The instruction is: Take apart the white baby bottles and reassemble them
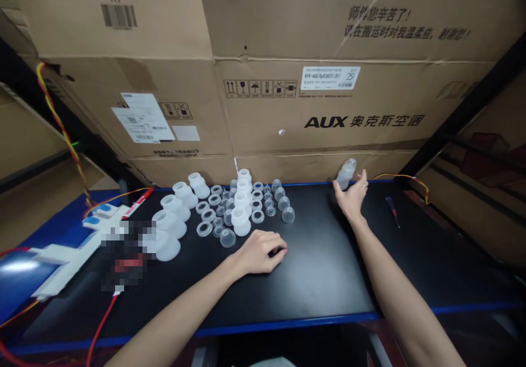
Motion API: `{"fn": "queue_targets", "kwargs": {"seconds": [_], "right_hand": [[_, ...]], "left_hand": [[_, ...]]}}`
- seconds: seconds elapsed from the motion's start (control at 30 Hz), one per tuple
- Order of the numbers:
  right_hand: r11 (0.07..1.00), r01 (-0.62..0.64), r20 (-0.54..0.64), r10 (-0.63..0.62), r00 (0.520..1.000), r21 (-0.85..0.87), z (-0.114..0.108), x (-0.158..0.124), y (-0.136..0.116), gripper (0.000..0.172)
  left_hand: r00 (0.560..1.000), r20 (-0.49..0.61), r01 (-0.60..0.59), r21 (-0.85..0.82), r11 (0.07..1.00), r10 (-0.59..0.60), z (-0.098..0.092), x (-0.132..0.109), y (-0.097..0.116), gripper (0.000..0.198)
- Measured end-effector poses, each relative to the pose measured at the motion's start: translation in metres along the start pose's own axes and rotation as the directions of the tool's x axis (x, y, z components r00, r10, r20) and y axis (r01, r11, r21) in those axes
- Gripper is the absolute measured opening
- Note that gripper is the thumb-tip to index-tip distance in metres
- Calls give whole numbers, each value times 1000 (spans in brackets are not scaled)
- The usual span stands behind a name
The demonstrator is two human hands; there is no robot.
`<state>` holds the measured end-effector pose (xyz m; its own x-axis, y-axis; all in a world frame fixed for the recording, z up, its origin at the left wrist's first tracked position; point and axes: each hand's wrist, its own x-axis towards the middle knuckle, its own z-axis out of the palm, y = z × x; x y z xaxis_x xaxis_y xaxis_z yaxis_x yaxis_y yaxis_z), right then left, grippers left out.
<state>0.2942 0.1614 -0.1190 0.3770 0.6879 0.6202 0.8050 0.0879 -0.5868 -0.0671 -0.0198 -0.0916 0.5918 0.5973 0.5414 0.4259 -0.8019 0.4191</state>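
Item 1: left hand [261, 252], centre frame, resting on black tabletop [320, 268]; fingers curled under, contents (if any) hidden.
Item 2: right hand [351, 194], upper right of centre, palm exposed, fingers spread wide.
Item 3: translucent plastic bottle-shaped piece [346, 173] at its fingertips, against brown cardboard boxes [329, 109]; contact unclear.
Item 4: translucent white plastic cups & rings [230, 205], left of centre.
Item 5: pixelated patch [127, 254], lower left; unreadable.
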Motion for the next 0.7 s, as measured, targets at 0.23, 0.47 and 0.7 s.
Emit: {"fn": "queue_targets", "kwargs": {"seconds": [0.23, 0.47, 0.7], "right_hand": [[994, 101, 116, -105, 988, 39, 6, -10, -14, 101], [980, 57, 264, -108, 959, 192, 15, -21, -28, 110], [954, 94, 360, -198, 912, 285, 18, -41, -53, 116]], "left_hand": [[999, 33, 26, -15, 1000, -25, -2, 0, -2, 9], [998, 62, 32, -18, 999, -30, -2, 0, -2, 9], [996, 73, 42, -13, 999, -41, -3, 0, -1, 9]]}}
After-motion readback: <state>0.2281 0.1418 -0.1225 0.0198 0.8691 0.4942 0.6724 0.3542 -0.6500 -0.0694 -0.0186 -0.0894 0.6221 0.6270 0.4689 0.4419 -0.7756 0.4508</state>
